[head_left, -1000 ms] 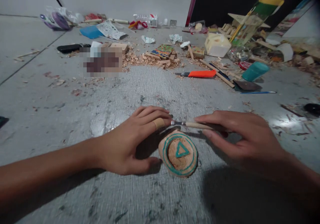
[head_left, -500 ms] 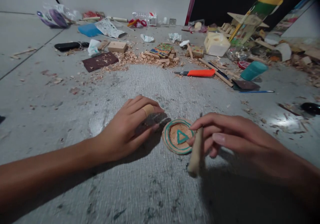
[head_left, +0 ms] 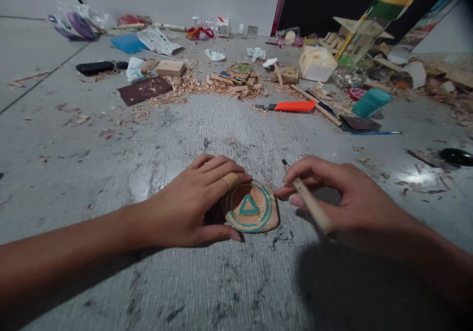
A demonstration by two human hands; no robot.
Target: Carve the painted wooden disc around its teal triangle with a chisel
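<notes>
A flat wooden disc (head_left: pixel 271 221) lies on the grey floor, with painted green rings and a raised green-edged triangle (head_left: pixel 249 206) in its hollowed middle. My left hand (head_left: pixel 207 200) grips its left side, forefinger on the upper rim and thumb by the lower edge; a plaster wraps one finger. Just right of the disc, my right hand (head_left: pixel 332 188) holds a small carving chisel (head_left: pixel 313 207) between thumb and fingers. The chisel's dark metal tip points up and left, apart from the disc, and its wooden handle slants down to the right. My right fingertips are close to the disc's right edge.
Beyond my hands lie an orange-handled knife (head_left: pixel 294 106), wood shavings (head_left: pixel 199 85), brown sandpaper (head_left: pixel 145 90) and a wood block (head_left: pixel 170 68). On the right are a teal cup-like piece (head_left: pixel 371 103), a thin blue stick (head_left: pixel 376 133) and a pale yellow block (head_left: pixel 318 64).
My left hand has closed onto the disc, which sits a little further left and is turned so the triangle points up. The chisel has swung from near upright to a slant.
</notes>
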